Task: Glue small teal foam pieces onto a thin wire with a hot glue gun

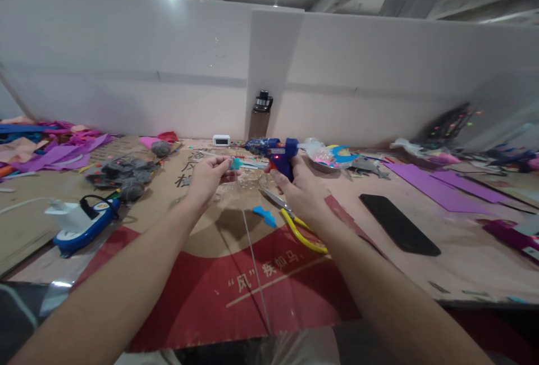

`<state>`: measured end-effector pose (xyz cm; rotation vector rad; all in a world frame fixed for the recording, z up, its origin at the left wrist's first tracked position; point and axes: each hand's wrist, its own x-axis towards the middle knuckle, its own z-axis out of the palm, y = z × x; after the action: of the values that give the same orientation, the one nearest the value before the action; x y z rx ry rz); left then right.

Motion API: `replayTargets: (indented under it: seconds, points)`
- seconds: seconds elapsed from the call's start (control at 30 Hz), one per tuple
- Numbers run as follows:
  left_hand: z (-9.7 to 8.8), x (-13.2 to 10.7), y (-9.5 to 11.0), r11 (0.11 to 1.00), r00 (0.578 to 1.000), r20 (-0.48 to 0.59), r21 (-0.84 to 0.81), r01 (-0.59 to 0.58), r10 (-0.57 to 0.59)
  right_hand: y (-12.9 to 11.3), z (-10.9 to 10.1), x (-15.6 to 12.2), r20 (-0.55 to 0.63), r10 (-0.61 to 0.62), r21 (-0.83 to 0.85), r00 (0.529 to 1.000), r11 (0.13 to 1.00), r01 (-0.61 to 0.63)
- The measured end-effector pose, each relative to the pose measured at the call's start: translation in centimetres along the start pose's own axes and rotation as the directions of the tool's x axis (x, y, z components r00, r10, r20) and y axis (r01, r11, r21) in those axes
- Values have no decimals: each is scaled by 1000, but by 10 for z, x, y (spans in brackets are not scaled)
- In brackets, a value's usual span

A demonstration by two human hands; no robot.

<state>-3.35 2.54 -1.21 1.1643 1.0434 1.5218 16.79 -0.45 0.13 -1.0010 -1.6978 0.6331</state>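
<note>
Between the thumb and fingertips of my left hand (209, 178) is a small teal star-shaped piece (236, 163). My right hand (300, 184) is wrapped round the handle of a blue glue gun (284, 158), whose nozzle points left above the cardboard, near the star. A small red light glows on the gun's side. Below the hands, a blue cut piece (264, 217) lies on the cardboard sheet (202, 292). Scissors with yellow handles (300, 231) rest beside it, partly hidden by my right forearm.
A black phone (399, 224) lies at right, near purple sheets (442, 186). Behind stand a dark bottle (259, 118) and a small white clock (221, 140). A bowl (324, 163) holds craft pieces. At left are a blue power strip (86, 230) and grey yarn balls (132, 190).
</note>
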Motion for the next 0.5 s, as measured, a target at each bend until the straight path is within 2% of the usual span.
replayTargets:
  seconds: [0.13,0.27,0.5]
  points:
    - [1,-1,2,998,1000,-5,-56,17,-17,-8,1,-5,-36,-179,-241,983,956,165]
    - [2,-1,3,997,1000,-14,-71,19,-20,-9,1,-7,6,-178,-392,984,905,166]
    - [5,-3,5,999,999,-39,-53,4,-6,-2,4,-7,40,-183,-366,982,912,185]
